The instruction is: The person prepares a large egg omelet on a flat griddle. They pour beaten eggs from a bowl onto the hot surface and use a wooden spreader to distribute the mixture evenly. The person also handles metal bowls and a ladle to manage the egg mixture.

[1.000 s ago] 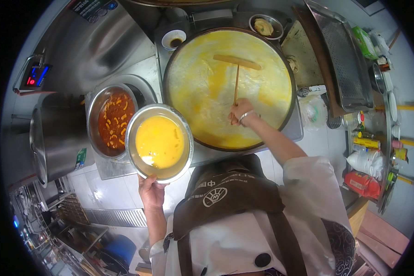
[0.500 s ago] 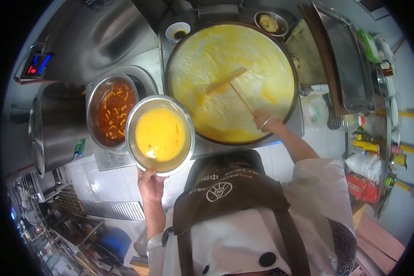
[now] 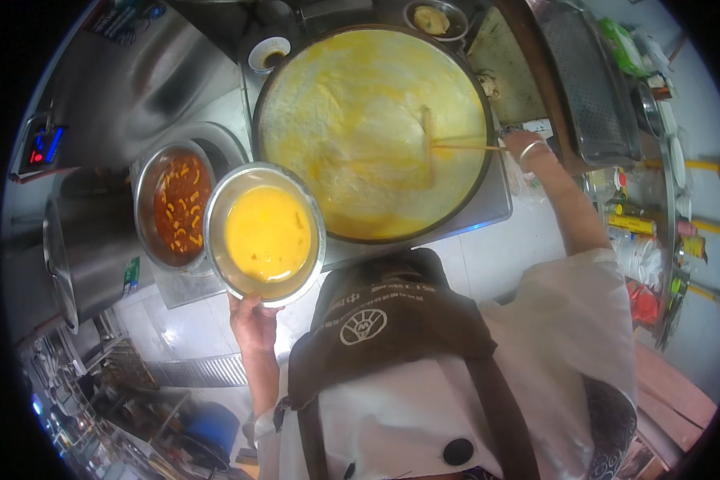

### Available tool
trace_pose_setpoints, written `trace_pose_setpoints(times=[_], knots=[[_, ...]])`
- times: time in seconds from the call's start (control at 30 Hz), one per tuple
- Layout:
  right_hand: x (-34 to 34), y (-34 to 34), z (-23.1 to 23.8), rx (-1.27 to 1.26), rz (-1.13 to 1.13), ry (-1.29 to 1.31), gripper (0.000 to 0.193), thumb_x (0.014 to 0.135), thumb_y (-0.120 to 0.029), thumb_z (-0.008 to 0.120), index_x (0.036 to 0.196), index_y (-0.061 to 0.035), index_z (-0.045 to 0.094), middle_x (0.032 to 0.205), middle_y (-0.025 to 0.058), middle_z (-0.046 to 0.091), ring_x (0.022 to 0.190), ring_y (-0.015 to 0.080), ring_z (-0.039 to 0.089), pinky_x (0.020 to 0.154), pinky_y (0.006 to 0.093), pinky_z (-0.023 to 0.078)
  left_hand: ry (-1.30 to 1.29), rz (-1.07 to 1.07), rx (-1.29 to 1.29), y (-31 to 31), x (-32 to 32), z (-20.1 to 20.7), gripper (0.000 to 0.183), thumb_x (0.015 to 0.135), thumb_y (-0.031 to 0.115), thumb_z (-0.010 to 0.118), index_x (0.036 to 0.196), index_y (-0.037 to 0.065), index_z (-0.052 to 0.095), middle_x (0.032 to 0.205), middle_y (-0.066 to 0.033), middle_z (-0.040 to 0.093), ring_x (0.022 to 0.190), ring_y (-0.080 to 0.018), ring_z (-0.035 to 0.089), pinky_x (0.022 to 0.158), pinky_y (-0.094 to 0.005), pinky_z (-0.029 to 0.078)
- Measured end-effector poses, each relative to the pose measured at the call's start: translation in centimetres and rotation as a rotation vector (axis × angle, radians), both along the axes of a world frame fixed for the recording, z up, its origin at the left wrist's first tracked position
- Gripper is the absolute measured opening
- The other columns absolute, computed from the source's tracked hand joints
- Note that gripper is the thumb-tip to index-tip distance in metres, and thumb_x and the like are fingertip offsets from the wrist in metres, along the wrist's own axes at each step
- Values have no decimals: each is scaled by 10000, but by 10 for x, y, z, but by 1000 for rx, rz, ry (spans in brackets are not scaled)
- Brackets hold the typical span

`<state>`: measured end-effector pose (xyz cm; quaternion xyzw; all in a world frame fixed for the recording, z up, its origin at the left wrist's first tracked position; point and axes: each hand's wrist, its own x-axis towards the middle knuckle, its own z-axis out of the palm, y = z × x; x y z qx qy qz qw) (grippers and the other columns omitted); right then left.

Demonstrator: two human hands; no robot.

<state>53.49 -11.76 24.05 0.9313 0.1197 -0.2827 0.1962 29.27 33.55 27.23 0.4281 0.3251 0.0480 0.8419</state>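
Note:
My left hand (image 3: 254,322) grips the near rim of a steel bowl (image 3: 318,232) of yellow beaten egg (image 3: 269,232). At the right edge of a large round griddle (image 3: 256,152), my right hand (image 3: 523,144) is closed on the thin handle of a wooden T-shaped batter spreader (image 3: 429,146). The spreader's crossbar rests on a wide, thin pale crepe (image 3: 360,120) streaked with yellow egg, which covers nearly the whole griddle.
Left of the egg bowl sits a steel bowl of red sauce (image 3: 180,204) with yellowish pieces. A small white bowl (image 3: 269,54) of dark liquid and a metal dish (image 3: 434,21) stand behind the griddle. A perforated tray (image 3: 588,88) is at right, a big pot (image 3: 88,240) at left.
My right hand has swept right and upward with the spreader, whose crossbar has turned from slanted to nearly upright in view. The egg bowl stays in my left hand. The whole view has shifted slightly.

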Motion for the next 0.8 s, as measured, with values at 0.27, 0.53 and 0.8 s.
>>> trace_pose_setpoints(times=[0.27, 0.53, 0.8], knots=[[14, -12, 28, -62, 123, 23, 161, 747, -92, 531, 869, -63, 632, 906, 162, 610, 886, 290, 585, 762, 378, 468, 2, 42, -12, 11, -17, -2, 567, 713, -14, 486, 1245, 57, 304, 1090, -147, 482, 857, -267, 591, 562, -347, 577], [0, 160, -75, 480, 69, -30, 200, 780, -215, 510, 863, -45, 577, 815, 196, 594, 783, 354, 573, 695, 425, 456, 24, 176, 7, 30, -49, -6, 548, 703, -14, 480, 1226, 42, 326, 1078, -158, 492, 826, -272, 602, 548, -340, 578], [-37, 231, -88, 428, 81, 13, 181, 777, -115, 467, 883, -19, 578, 815, 207, 601, 799, 337, 590, 695, 408, 475, 57, 235, 23, 53, -67, -10, 561, 706, -3, 463, 1242, 35, 301, 1085, -161, 484, 810, -271, 602, 536, -323, 576]])
